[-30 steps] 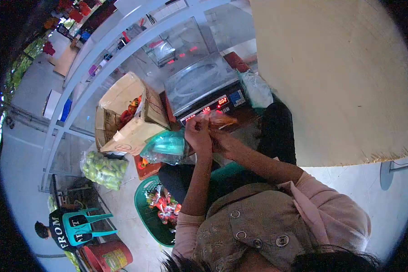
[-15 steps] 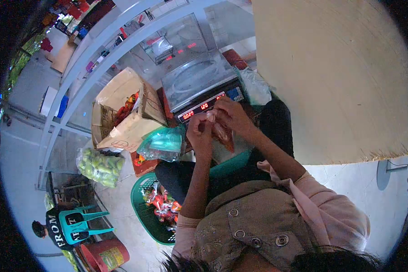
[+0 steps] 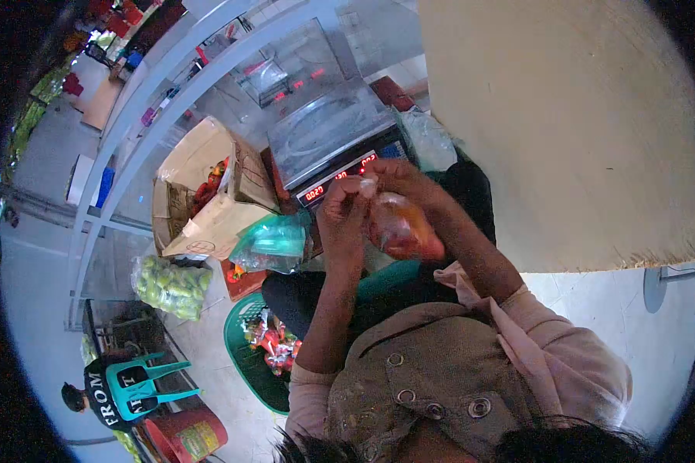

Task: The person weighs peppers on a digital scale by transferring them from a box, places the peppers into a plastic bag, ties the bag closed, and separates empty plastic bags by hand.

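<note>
My left hand (image 3: 343, 207) and my right hand (image 3: 406, 186) pinch the gathered neck of a clear plastic bag (image 3: 404, 229) from either side. Its body hangs below my fingers, filled with red-orange produce that looks like peppers. Just beyond my hands stands a digital scale (image 3: 328, 139) with a metal pan and a lit red display. Left of my wrists lies a clear pack of green plastic bags (image 3: 274, 241). Near my left knee, a green basket (image 3: 235, 339) holds several wrapped bags of red peppers (image 3: 274, 343).
An open cardboard box (image 3: 243, 181) with red peppers stands left of the scale. Beside it on the floor lies a bag of green produce (image 3: 170, 285). A wooden board (image 3: 564, 139) fills the right side. A person sits on a teal chair (image 3: 135, 383) near a red bucket (image 3: 185, 434).
The filled bag has swung up and turned, its rounded side now facing me. Both hands stay at its neck, slightly shifted.
</note>
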A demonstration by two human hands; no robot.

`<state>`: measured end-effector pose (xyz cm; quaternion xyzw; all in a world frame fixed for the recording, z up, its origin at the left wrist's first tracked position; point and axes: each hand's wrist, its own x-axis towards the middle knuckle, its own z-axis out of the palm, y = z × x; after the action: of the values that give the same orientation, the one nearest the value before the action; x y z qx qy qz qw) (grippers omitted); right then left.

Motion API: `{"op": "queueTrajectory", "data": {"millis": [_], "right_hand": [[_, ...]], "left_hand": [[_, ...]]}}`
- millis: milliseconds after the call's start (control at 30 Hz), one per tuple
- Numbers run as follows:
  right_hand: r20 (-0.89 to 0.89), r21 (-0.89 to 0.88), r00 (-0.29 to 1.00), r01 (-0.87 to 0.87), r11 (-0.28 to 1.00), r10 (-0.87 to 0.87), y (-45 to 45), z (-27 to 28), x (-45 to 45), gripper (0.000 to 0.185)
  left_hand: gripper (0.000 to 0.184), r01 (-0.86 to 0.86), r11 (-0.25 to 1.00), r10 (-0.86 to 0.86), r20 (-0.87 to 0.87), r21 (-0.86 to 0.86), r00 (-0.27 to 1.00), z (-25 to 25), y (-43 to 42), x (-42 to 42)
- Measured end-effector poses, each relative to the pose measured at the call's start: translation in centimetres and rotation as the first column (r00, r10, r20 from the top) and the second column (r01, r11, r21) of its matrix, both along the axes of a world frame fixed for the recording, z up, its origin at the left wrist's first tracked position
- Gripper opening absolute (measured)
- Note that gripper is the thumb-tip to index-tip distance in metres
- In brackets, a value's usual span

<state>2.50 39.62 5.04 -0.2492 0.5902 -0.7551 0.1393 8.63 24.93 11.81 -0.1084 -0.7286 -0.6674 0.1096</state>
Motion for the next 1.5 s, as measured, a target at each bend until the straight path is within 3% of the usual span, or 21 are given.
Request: {"op": "queueTrajectory", "data": {"millis": [67, 167, 233, 267, 300, 333, 367, 433, 467, 533, 567, 600, 733, 767, 833, 900, 1033, 1233, 1367, 1433, 1500], "right_hand": [[0.269, -0.260, 0.958, -0.029, 0.965, 0.102, -1.2, -2.3, 0.0, 0.032], [0.305, -0.482, 0.919, -0.076, 0.873, 0.249, -2.6, -6.1, -0.1, 0.029], [0.362, -0.633, 0.900, 0.045, 0.773, 0.244, -4.5, -9.8, -0.2, 0.020], [-0.023, -0.278, 0.999, 0.019, 0.960, -0.027, -5.6, -10.2, -0.2, 0.037], [-0.450, 0.034, 0.861, 0.281, 0.959, -0.237, -6.8, -9.0, 0.2, 0.055], [-0.388, -0.319, 0.828, 0.291, 0.902, -0.404, -7.4, -4.2, 2.0, 0.037], [-0.199, -0.431, 0.920, 0.226, 0.874, -0.337, -7.3, -4.6, 2.1, 0.032], [0.184, -0.700, 0.974, 0.223, 0.678, -0.130, -7.2, -4.7, 2.5, 0.023], [0.218, -0.719, 0.975, 0.136, 0.682, 0.035, -5.5, -4.7, 2.0, 0.024], [0.250, -0.569, 0.964, 0.069, 0.820, 0.092, -3.2, -2.5, 1.3, 0.024], [0.223, -0.370, 0.975, 0.100, 0.924, -0.016, -2.5, -1.3, 0.8, 0.023], [0.164, -0.155, 0.979, 0.143, 0.977, -0.117, -1.8, -0.3, 0.4, 0.023], [-0.034, 0.107, 0.987, 0.161, 0.981, -0.158, 0.1, 3.3, 0.6, 0.020], [-0.068, 0.110, 0.983, 0.178, 0.978, -0.172, 0.0, 3.4, 0.5, 0.020], [-0.133, 0.118, 0.971, 0.213, 0.970, -0.197, 0.0, 2.9, 0.4, 0.021], [-0.021, -0.009, 0.979, 0.203, 0.979, -0.203, -1.1, 1.3, 0.3, 0.021], [0.465, -0.223, 0.878, 0.240, 0.945, -0.113, -2.5, 0.6, 1.3, 0.018], [0.496, -0.223, 0.859, 0.271, 0.936, -0.131, -3.9, -0.9, 2.0, 0.013], [0.419, -0.166, 0.892, 0.261, 0.951, -0.172, -3.9, -0.4, 2.3, 0.013], [0.348, -0.126, 0.914, 0.265, 0.956, -0.208, -3.9, 0.1, 2.2, 0.013], [0.386, -0.190, 0.904, 0.276, 0.942, -0.187, -4.0, 0.6, 2.4, 0.013]], "left_hand": [[0.006, -0.040, 0.975, -0.018, 0.255, 0.217, 0.967, 0.4, 0.5, 0.5], [0.009, -0.081, 0.886, -0.042, 0.253, 0.456, 0.967, -1.7, 0.6, 0.1], [0.010, -0.126, 0.910, 0.034, 0.232, 0.396, 0.972, -2.6, 0.2, -0.3], [0.011, -0.153, 0.918, 0.074, 0.219, 0.366, 0.973, -3.0, -0.1, -0.6], [0.011, -0.162, 0.925, 0.084, 0.231, 0.344, 0.969, -3.3, -0.3, -0.8], [0.010, -0.171, 0.932, 0.094, 0.242, 0.320, 0.966, -3.6, -0.7, -0.9], [0.010, -0.177, 0.938, 0.103, 0.251, 0.296, 0.963, -3.6, -0.9, -1.0], [0.011, -0.162, 0.950, 0.096, 0.246, 0.265, 0.964, -3.5, -1.1, -1.0], [0.011, -0.154, 0.956, 0.091, 0.245, 0.251, 0.965, -3.5, -1.1, -1.0], [0.011, -0.111, 0.943, 0.033, 0.244, 0.314, 0.969, -3.0, -0.8, -0.8], [0.011, -0.089, 0.934, 0.004, 0.239, 0.345, 0.971, -2.9, -0.7, -0.9], [0.011, -0.065, 0.962, 0.017, 0.181, 0.265, 0.983, -2.8, -0.7, -1.0], [0.010, -0.050, 0.999, 0.051, -0.067, 0.008, 0.996, -2.0, -0.8, -0.8], [0.010, -0.064, 0.997, 0.059, -0.127, -0.035, 0.990, -1.7, -0.9, -0.7], [0.010, -0.082, 0.996, 0.079, -0.071, -0.032, 0.994, -1.6, -1.1, -0.4], [0.011, -0.101, 0.994, 0.099, -0.043, -0.051, 0.994, -1.7, -1.3, -0.3], [0.013, -0.185, 0.971, 0.183, -0.025, -0.152, 0.983, -3.8, -1.6, -0.6], [0.014, -0.285, 0.953, 0.291, 0.046, -0.107, 0.956, -6.4, -1.3, -0.6], [0.014, -0.335, 0.939, 0.340, 0.066, -0.082, 0.938, -6.6, -1.1, -0.6], [0.014, -0.349, 0.930, 0.354, 0.024, -0.116, 0.935, -6.7, -1.2, -0.7], [0.014, -0.340, 0.933, 0.339, -0.027, -0.122, 0.940, -7.1, -1.3, -0.8]]}}
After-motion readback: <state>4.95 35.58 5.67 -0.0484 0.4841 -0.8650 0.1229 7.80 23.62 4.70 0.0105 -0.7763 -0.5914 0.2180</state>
